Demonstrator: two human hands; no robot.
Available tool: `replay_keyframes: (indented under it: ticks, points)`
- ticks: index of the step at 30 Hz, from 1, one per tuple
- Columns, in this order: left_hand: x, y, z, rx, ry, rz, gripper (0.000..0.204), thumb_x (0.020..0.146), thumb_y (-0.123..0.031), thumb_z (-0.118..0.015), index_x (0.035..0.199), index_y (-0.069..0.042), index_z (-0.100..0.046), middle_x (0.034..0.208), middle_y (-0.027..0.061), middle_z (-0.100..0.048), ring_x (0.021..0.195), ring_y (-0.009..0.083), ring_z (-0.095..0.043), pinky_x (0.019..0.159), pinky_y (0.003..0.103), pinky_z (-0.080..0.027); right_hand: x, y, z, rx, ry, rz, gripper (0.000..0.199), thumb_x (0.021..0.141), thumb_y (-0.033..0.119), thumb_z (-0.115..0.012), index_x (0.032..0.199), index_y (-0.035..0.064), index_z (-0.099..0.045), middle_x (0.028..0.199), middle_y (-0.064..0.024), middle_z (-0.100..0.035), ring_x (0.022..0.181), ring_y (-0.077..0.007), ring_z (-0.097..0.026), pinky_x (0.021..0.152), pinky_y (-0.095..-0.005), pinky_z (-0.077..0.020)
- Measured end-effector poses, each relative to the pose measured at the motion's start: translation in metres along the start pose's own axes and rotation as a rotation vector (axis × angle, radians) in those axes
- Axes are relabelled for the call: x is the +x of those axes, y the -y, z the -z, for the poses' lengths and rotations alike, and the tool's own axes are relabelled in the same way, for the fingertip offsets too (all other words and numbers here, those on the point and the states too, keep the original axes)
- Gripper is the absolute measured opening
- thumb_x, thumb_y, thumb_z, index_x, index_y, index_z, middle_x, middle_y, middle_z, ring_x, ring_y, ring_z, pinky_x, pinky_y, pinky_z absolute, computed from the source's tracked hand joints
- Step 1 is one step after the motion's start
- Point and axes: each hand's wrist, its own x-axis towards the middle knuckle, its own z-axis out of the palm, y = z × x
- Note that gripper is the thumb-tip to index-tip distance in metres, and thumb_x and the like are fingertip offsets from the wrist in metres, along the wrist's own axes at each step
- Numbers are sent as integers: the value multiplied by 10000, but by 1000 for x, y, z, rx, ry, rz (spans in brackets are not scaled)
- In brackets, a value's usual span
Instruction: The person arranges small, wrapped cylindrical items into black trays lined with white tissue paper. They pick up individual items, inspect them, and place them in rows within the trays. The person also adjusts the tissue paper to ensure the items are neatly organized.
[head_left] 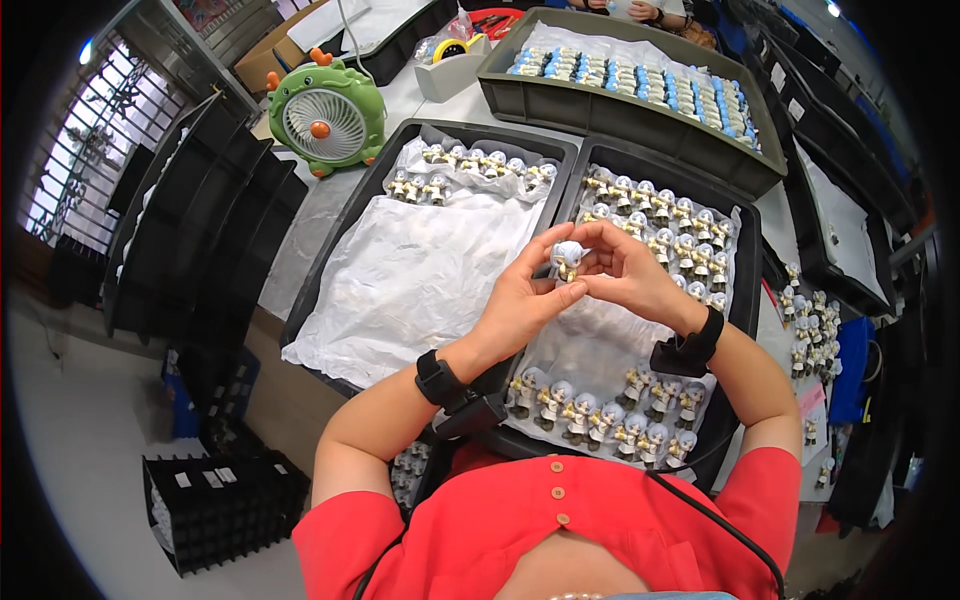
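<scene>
Between the fingertips of both hands is a small figurine (567, 257) with pale grey-white hair and a white and gold body. My left hand (530, 288) pinches it from the left and below. My right hand (628, 275) curls around its other side, fingers touching its top and base. Beneath my hands lies the right black tray (577, 160), lined with white paper, with rows of similar figurines (660, 210) at its far end and more figurines (600, 420) at its near end. A left black tray (330, 250) beside it has a short group of figurines (485, 162) on its paper.
A green fan (325, 115) stands behind the left tray. Beyond are a tape dispenser (450, 70) and a deep olive bin (630, 110) of blue-and-white figurines. Loose figurines (815, 330) stand at the right. Stacked black trays (190, 230) rise at the left. Another person's hands (640, 10) show at the top.
</scene>
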Motion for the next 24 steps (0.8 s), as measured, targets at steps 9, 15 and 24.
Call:
replay_keyframes:
  ticks: [9,15,24]
  points:
    - [-1,-3,3,-175,-38,87,588,904,-84,-588,1414,-75,-296,1210,90,-493,961,173,-629,778,284,-538,-5,-7,-9,-471,-50,234,688,689,180,-780,1280,63,-447,1096,-82,-531,968,-200,-564,816,-322,-463]
    - [0,-2,5,-241,-26,120,569,964,-207,-503,1441,-82,-220,1176,93,-539,1007,200,-621,816,323,-530,-6,-5,-8,-489,-80,256,646,690,155,-770,1264,77,-484,1038,-69,-544,945,-193,-559,788,-310,-458]
    - [-1,-4,4,-376,-14,111,465,991,-247,-435,1378,-76,-243,1210,127,-523,1058,234,-598,864,368,-503,-6,1,-8,-501,-116,299,618,686,136,-765,1244,78,-507,1067,-71,-548,992,-203,-545,804,-305,-452]
